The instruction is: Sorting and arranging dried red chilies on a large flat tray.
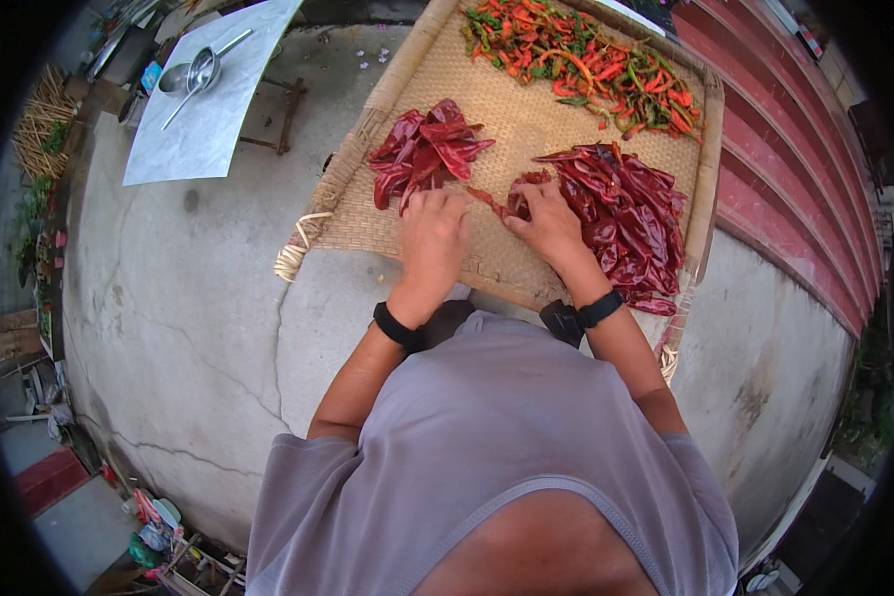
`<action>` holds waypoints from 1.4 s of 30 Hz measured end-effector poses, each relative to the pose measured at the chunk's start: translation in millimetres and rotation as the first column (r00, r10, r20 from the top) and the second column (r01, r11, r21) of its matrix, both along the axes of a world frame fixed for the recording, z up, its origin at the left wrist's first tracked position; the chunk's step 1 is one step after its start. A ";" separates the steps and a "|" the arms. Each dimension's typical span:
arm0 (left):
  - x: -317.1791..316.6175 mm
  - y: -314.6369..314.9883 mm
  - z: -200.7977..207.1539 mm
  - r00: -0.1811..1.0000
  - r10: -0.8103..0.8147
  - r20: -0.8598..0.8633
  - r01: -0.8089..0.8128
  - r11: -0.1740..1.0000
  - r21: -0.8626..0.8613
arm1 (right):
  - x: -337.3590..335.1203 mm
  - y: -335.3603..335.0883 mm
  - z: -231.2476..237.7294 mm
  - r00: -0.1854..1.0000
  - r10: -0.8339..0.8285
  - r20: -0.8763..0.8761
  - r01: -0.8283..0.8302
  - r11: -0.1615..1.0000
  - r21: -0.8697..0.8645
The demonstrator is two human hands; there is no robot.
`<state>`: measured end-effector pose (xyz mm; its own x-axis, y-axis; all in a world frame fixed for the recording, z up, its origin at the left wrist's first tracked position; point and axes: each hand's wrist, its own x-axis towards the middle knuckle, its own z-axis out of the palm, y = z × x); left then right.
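Note:
Dark red, wrinkled dried chili peppers lie in two heaps on a woven tray (pixel 368 230). The small heap (pixel 422 149) is at the left, the large heap (pixel 634 219) at the right. At the near edge of the small heap, my left hand (pixel 433 233) has its fingers bent down and close together; their tips are hidden. My right hand (pixel 548 226) is beside the large heap, its thumb and fingers closed on a dried chili pepper (pixel 489 202) that sticks out toward my left hand. More dark red chili shows above the right fingers.
Smaller red and green peppers (pixel 586 65) are spread along the tray's far side. Beyond its right rim rise red steps (pixel 795 169). A pale table (pixel 191 134) with a metal strainer (pixel 204 72) and bowl stands far left. Cracked concrete floor (pixel 189 318) lies around.

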<state>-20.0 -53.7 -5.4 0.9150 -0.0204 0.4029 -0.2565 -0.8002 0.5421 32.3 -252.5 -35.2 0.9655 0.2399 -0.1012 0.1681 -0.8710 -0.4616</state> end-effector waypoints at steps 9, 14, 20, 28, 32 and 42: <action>-7.8 -10.3 -26.2 0.975 -0.119 -0.190 0.117 0.993 -0.022 | 16.6 21.6 -35.5 0.946 0.114 -0.302 0.184 0.577 0.796; -9.7 -5.7 -36.5 0.973 -0.095 -0.212 0.097 0.995 0.000 | 22.4 10.5 -25.4 0.946 0.069 -0.317 0.241 0.507 0.828; -7.0 -7.8 -19.1 0.958 -0.093 -0.273 0.073 0.994 -0.081 | 23.4 -19.4 -11.1 0.922 -0.008 -0.387 0.355 0.417 0.837; 14.9 -19.5 -24.0 0.969 -0.236 -0.067 0.186 0.884 -0.430 | 9.9 -0.4 -2.2 0.818 0.412 -0.402 0.230 0.406 0.885; 17.9 -7.0 -24.6 0.982 -0.153 -0.109 0.104 0.926 -0.363 | 11.3 -19.1 -5.6 0.930 0.167 -0.327 0.123 0.696 0.707; 2.4 6.4 -6.5 0.976 -0.189 -0.111 0.214 0.925 0.313 | 27.8 -11.1 -9.7 0.989 -0.121 0.082 0.134 0.975 -0.177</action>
